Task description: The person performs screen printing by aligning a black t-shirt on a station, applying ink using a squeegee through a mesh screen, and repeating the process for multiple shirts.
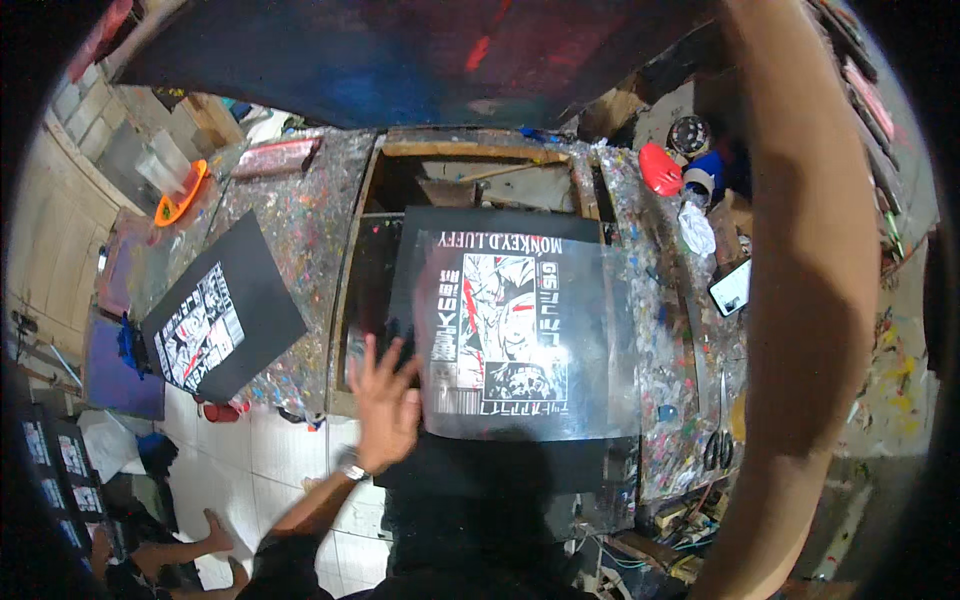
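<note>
My left hand (385, 405), with a watch (352, 468) at its wrist, is open with fingers spread at the left edge of a black sheet (405, 260) on the table. A clear plastic film (610, 370) lies over that sheet and reflects light. Through the film shows a white and red comic-style print (500, 310), upside down to me. My right forearm (810, 280) reaches up along the right side, and its hand is out of the picture. Above the table's far side hangs a large dark panel (400, 60) with red and blue smears.
Another printed black sheet (265, 300) lies tilted on the paint-spattered table (310, 200) at left. An orange-edged tool (180, 195) sits beyond it. To the right are scissors (718, 450), a phone (733, 288) and a red object (660, 168). A bare foot (217, 532) shows at lower left.
</note>
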Demonstrator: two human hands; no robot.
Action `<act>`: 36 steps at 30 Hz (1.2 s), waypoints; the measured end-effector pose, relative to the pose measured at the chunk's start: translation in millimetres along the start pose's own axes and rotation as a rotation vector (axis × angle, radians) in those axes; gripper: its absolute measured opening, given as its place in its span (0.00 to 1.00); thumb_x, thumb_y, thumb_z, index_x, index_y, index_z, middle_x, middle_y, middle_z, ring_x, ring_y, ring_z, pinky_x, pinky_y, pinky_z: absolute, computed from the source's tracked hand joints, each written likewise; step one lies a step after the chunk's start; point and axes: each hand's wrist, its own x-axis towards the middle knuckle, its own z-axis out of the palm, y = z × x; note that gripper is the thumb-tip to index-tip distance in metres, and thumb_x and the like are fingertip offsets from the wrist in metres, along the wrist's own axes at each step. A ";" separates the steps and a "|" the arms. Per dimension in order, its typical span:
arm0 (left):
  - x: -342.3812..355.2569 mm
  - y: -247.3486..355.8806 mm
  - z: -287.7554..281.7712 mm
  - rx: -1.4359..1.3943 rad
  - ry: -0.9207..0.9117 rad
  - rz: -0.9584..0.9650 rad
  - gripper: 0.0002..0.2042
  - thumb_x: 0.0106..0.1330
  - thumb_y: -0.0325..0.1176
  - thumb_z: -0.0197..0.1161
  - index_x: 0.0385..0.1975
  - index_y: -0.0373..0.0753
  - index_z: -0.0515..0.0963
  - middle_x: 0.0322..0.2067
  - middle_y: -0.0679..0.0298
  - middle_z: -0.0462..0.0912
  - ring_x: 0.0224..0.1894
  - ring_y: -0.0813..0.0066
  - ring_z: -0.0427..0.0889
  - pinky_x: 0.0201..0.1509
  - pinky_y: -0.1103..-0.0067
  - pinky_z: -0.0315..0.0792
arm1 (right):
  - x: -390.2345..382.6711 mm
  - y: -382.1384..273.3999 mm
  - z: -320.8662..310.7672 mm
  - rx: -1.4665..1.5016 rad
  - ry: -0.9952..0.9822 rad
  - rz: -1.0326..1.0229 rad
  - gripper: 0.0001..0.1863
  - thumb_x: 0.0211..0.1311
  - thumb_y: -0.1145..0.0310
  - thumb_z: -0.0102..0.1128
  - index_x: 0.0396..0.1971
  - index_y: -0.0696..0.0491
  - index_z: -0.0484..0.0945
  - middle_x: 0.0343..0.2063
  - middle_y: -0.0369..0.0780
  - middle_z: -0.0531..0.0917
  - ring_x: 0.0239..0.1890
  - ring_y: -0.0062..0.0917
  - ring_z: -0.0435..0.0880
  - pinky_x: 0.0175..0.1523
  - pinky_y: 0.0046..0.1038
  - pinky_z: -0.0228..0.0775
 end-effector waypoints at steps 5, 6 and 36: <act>66.0 129.7 19.9 -0.714 -0.324 0.196 0.21 0.66 0.35 0.71 0.58 0.39 0.80 0.69 0.50 0.72 0.73 0.51 0.67 0.76 0.59 0.61 | -60.5 -32.7 -32.4 -0.126 -0.032 0.060 0.34 0.70 0.38 0.49 0.40 0.58 0.86 0.40 0.57 0.87 0.44 0.51 0.88 0.53 0.48 0.79; 75.7 141.5 -10.3 -0.537 0.055 0.273 0.25 0.62 0.35 0.74 0.60 0.41 0.79 0.70 0.49 0.71 0.76 0.48 0.61 0.79 0.57 0.53 | -90.0 -48.9 -31.4 -0.095 0.079 0.099 0.36 0.70 0.39 0.50 0.28 0.61 0.86 0.32 0.55 0.88 0.37 0.51 0.89 0.46 0.50 0.81; -45.4 -21.9 -40.4 0.090 -0.121 0.049 0.20 0.52 0.46 0.78 0.34 0.40 0.78 0.36 0.60 0.73 0.44 0.56 0.71 0.49 0.62 0.64 | -318.9 -107.3 257.1 0.199 -0.526 -0.005 0.20 0.62 0.50 0.67 0.45 0.47 0.76 0.33 0.42 0.85 0.32 0.40 0.87 0.37 0.46 0.80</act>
